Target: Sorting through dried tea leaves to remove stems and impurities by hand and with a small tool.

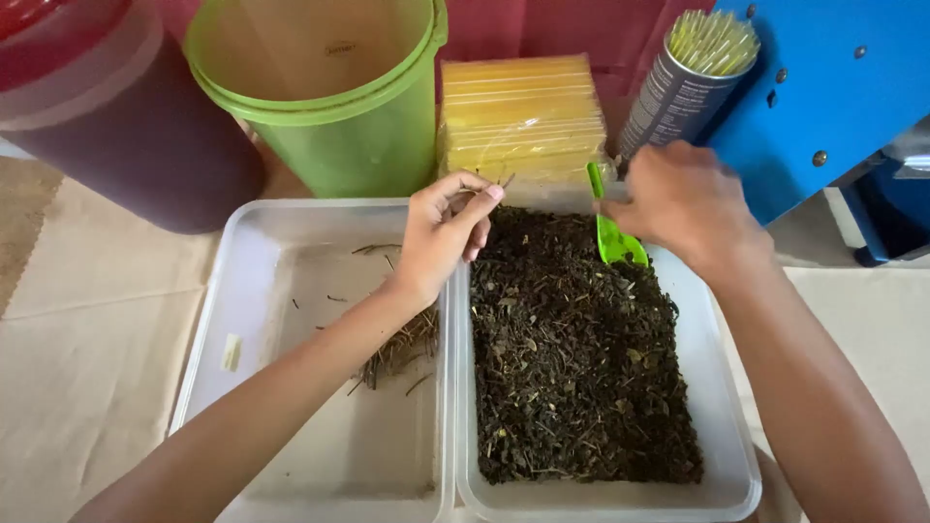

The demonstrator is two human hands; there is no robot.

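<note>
Two clear plastic trays sit side by side under the hands, long sides touching. The left hand (441, 237) hovers over the seam between them, fingers curled in and thumb pressed to the fingertips, pinching a few thin brown stems (480, 184) that stick out just past its fingertips. Below its wrist lies the left tray (242, 291), mostly bare, with a small heap of similar twigs (402, 349) just under the forearm and a few stray bits scattered to the outer side of the hand. The right hand (683, 203) is closed around the handle of a small green scoop (612, 232); its fingers wrap the grip, and the scoop's blade points down from the inner side of the hand into the dried dark leaves (576, 358). Those leaves fill the right tray (722, 426), spreading from beneath both hands toward the person.

Beyond the left hand stands a green bucket (339, 97), and farther out on that side a dark reddish container (116, 126). Between the two hands, just past the fingertips, lies a stack of yellow packets (523, 116). Just beyond the right hand stands a cylindrical tin (678, 92) packed with pale sticks, beside a blue metal machine (833, 87). A beige cloth covers the table (77, 368).
</note>
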